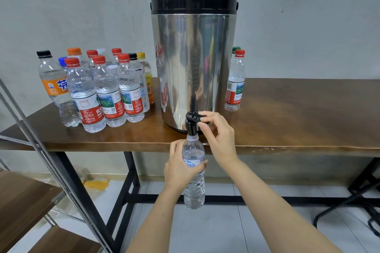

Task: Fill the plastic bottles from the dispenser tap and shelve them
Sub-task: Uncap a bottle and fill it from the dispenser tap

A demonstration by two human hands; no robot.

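A steel dispenser [193,63] with a black lid stands on the wooden table [298,117]. Its black tap [191,124] juts over the table's front edge. My left hand [180,167] grips an uncapped clear plastic bottle [194,187] around its blue-and-white label, holding it upright with the mouth right under the tap's spout. My right hand [218,133] pinches the tap's lever between thumb and fingers. Water shows in the bottle's lower part; I cannot tell whether water is flowing.
Several capped bottles [102,88] crowd the table left of the dispenser. Two more capped bottles [235,82] stand to its right. A metal-framed shelf with wooden boards [22,201] fills the lower left. Black table legs and a chair base [349,209] stand on the tiled floor.
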